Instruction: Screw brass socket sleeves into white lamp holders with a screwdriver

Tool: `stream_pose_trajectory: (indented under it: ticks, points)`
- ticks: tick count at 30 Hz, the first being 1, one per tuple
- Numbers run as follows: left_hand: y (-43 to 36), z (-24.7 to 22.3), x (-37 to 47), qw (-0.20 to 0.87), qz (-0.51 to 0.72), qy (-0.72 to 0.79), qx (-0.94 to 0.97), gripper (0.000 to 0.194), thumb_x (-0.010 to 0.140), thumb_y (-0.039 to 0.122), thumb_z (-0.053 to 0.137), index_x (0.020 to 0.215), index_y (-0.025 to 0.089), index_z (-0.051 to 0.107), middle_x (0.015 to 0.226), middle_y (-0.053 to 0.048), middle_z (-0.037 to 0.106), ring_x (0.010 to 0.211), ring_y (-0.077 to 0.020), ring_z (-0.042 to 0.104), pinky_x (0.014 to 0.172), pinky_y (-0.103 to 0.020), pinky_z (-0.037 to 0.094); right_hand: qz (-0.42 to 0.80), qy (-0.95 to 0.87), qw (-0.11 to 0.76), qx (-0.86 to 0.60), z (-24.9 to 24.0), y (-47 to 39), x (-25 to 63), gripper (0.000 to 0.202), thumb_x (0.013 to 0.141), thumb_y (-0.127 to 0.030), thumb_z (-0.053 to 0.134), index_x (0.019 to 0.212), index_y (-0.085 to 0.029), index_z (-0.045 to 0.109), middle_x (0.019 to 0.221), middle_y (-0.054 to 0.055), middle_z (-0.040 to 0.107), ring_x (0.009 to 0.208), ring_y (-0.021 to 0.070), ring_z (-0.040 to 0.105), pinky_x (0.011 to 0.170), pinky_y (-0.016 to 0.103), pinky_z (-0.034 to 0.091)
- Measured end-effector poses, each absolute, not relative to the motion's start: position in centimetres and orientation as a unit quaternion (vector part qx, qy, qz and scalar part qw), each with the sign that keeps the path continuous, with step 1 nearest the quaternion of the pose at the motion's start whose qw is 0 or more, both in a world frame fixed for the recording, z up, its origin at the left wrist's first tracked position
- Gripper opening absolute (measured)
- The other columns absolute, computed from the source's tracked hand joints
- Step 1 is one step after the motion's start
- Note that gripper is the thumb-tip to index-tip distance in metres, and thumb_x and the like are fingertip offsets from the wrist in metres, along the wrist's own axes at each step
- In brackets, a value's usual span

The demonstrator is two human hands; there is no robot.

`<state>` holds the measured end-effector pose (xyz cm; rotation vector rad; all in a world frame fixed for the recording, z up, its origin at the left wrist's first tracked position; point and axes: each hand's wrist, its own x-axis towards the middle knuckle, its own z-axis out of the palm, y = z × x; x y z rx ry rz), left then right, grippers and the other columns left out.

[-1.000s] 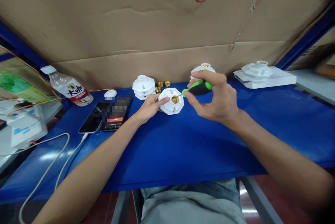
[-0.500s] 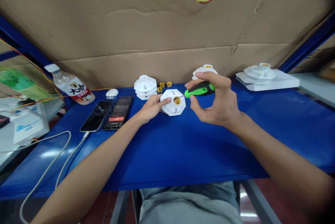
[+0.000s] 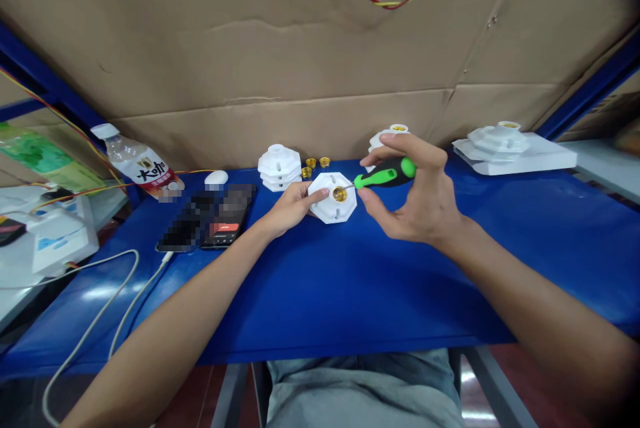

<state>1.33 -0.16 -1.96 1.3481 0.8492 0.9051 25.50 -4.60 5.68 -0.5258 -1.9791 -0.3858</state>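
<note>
My left hand (image 3: 294, 207) grips a white octagonal lamp holder (image 3: 327, 209) by its left side, thumb on its face. A brass-coloured threaded sleeve sits in the lamp holder's middle. In my right hand (image 3: 420, 198) is a green and black screwdriver (image 3: 383, 176), held between thumb and fingers. Its shaft points left into the brass opening; where the tip touches is hidden. Just behind the held piece lie several loose brass threaded sleeves (image 3: 311, 163). A stack of white lamp holders (image 3: 279, 165) stands behind my left hand.
More white lamp holders (image 3: 395, 131) stand behind my right hand, and others (image 3: 500, 138) at the far right on a white slab. Two phones (image 3: 225, 231), a white case (image 3: 217, 179) and a bottle (image 3: 140, 165) are on the left. A charging cable (image 3: 127, 315) runs off the blue table (image 3: 350, 301).
The whole view has shifted very slightly. The screwdriver's handle is turned a little in my right fingers, and its shaft leans more toward the opening's upper right rim. My left hand's hold is unchanged.
</note>
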Motion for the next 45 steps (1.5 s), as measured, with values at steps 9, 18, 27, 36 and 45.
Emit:
stream_pose_trajectory:
  ticks: [9,18,27,36,45]
  points:
    - [-0.24,-1.91,1.32,0.603,0.385,0.376,0.589,0.035,0.091,0.046,0.081,0.097,0.013,0.073,0.087,-0.009,0.079,0.074,-0.0185,0.073,0.074,-0.032,0.059,-0.163,-0.821,0.498,-0.226,5.60,-4.55,25.46,0.069,0.092,-0.023,0.068,0.154,-0.029,0.036,0.122,0.007,0.077,0.095,0.0276,0.079,0.080,0.044,0.068]
    - [-0.39,-1.62,1.34,0.593,0.382,0.377,0.600,0.044,0.088,0.053,0.083,0.101,0.012,0.071,0.087,-0.009,0.077,0.075,-0.0191,0.072,0.071,-0.031,0.058,-0.143,-0.830,0.497,-0.208,5.57,-4.53,25.43,0.073,0.090,-0.020,0.069,0.155,-0.027,0.036,0.122,0.009,0.076,0.094,0.0259,0.079,0.079,0.042,0.069]
    - [-0.41,-1.57,1.29,0.586,0.376,0.369,0.616,0.044,0.090,0.054,0.081,0.106,0.014,0.072,0.094,-0.009,0.078,0.077,-0.0197,0.072,0.073,-0.032,0.060,-0.152,-0.825,0.504,-0.204,5.44,-4.61,25.37,0.072,0.092,-0.023,0.069,0.155,-0.028,0.037,0.120,0.007,0.077,0.094,0.0256,0.080,0.081,0.042,0.069]
    - [-0.36,-1.59,1.32,0.580,0.375,0.367,0.623,0.046,0.089,0.056,0.081,0.103,0.013,0.072,0.089,-0.009,0.076,0.077,-0.0195,0.072,0.070,-0.031,0.059,-0.139,-0.807,0.527,-0.226,4.92,-4.59,25.32,0.074,0.092,-0.029,0.078,0.155,-0.029,0.038,0.110,0.005,0.078,0.086,0.0247,0.080,0.075,0.040,0.068]
    - [-0.57,-1.22,1.50,0.583,0.371,0.358,0.628,0.045,0.090,0.054,0.080,0.109,0.014,0.074,0.098,-0.011,0.079,0.083,-0.0213,0.074,0.073,-0.031,0.060,-0.208,-0.789,0.546,-0.192,4.98,-3.69,25.63,0.067,0.094,-0.032,0.080,0.150,-0.035,0.044,0.120,0.004,0.079,0.081,0.0214,0.079,0.070,0.036,0.069]
